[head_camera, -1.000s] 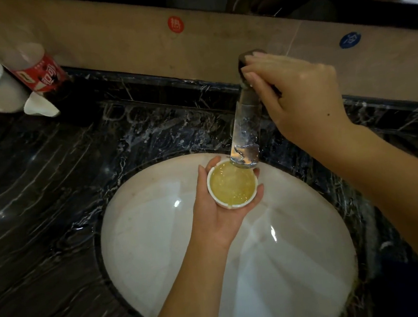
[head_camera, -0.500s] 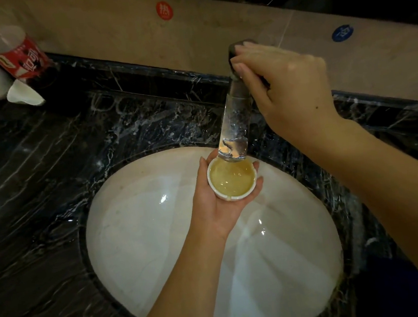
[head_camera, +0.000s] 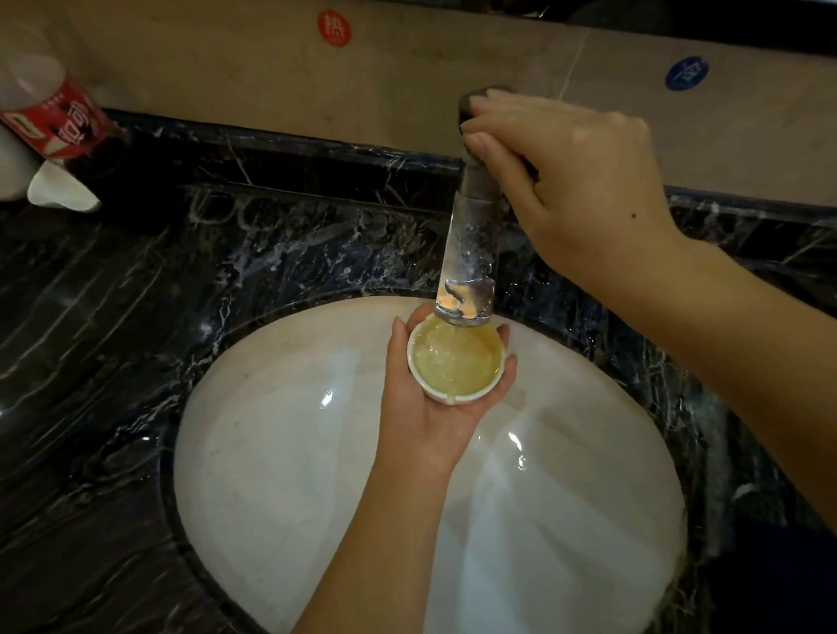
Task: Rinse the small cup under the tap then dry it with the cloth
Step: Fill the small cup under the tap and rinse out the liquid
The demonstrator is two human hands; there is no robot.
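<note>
Now small cup (head_camera: 457,360) cradled in left hand (head_camera: 428,408); seemingly under tap (head_camera: 467,260).

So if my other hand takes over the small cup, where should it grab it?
Probably the outer wall just below the rim of the small cup, coming from the near right side. The left hand cradles its base and left side, the tap overhangs its far edge, and it is full.

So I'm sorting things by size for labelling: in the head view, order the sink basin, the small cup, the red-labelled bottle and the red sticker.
1. sink basin
2. red-labelled bottle, partly cut off
3. small cup
4. red sticker, farther away
</note>
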